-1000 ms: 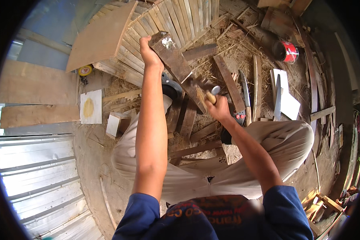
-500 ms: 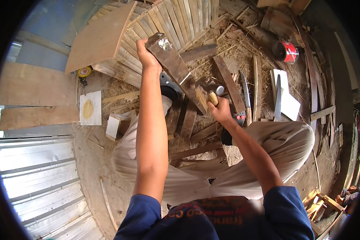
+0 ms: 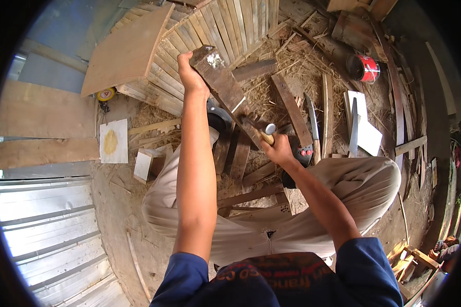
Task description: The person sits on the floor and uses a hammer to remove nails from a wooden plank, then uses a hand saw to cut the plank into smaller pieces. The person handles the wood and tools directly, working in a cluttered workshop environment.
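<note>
Left hand [image 3: 191, 79] wraps the upper end of that dark plank [image 3: 221, 87], slanting above scattered offcuts [image 3: 239, 165]; right hand [image 3: 278, 149] grips a hammer [image 3: 270, 129] (shiny round face showing), its head near the plank's lower end.

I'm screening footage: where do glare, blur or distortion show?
Head view: glare whitens the silvery ribbed metal sheet at left; head view: the dark metal hammer head looks slightly blurred; head view: straight edges bend towards the picture's black rim.
</note>
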Motion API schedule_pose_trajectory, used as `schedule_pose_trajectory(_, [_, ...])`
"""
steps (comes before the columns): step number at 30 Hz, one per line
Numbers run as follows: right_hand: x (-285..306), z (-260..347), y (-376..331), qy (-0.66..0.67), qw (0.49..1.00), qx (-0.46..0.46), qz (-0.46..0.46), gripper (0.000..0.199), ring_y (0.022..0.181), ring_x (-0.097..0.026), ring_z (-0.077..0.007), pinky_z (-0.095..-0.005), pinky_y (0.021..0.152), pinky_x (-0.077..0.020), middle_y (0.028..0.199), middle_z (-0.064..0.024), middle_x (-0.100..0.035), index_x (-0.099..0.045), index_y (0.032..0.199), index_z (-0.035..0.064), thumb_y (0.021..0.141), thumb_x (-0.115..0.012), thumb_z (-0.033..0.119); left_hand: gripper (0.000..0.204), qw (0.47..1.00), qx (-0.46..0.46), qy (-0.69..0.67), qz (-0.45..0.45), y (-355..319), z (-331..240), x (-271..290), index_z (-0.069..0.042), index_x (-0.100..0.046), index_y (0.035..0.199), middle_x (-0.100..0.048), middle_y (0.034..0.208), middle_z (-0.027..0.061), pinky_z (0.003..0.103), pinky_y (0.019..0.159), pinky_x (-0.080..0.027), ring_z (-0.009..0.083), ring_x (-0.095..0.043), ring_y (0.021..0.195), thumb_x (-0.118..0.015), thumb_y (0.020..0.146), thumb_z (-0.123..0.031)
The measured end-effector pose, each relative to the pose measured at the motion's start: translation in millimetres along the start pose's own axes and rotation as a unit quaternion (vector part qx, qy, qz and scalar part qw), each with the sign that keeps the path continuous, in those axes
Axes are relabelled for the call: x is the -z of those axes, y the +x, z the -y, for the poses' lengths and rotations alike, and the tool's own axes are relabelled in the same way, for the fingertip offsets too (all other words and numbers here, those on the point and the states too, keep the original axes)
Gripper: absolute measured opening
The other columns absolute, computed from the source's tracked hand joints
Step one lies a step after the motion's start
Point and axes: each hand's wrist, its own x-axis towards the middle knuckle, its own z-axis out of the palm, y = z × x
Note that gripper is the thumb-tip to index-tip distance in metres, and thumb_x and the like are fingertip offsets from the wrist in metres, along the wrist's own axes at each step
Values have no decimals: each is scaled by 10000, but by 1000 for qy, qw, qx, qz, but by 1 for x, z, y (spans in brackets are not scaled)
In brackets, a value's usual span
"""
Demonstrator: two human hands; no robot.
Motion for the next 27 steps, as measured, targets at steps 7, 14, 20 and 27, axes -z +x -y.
schedule_pose_trajectory(7, [-2,-16,-1,-167,983,-48,67,409,778,-667,-447,-483,696,-548,731,-274,-650,-683,865,-56,806,-698,349,414,999,0,2,-38,2,-6,3,-31,-616,945,-665,869,122,410,712,-525,274,-645,756,-484,849,-411])
schedule_pose_trajectory(14, [5,-65,-19,-184,975,-55,116,455,808,-658,-461,-524,736,-533,779,-304,-649,-686,834,-57,806,-708,397,416,996,-4,24,-81,8,-12,24,-50,-631,952,-667,872,98,396,732,-516,259,-646,779,-457,849,-414])
schedule_pose_trajectory(20, [-7,-49,-7,-102,980,-137,104,735,596,-666,-349,-477,544,-498,564,-209,-584,-597,637,-75,907,-576,608,433,989,-78,43,-121,0,-22,33,-59,-617,978,-665,921,94,403,747,-507,251,-636,829,-423,865,-429])
schedule_pose_trajectory(27, [-12,-13,-12,55,965,-225,122,668,522,-618,-243,-423,494,-503,604,-138,-579,-570,839,-58,977,-463,587,440,973,-102,59,-198,-12,-26,38,-73,-612,981,-643,953,78,403,774,-489,237,-614,857,-389,869,-435])
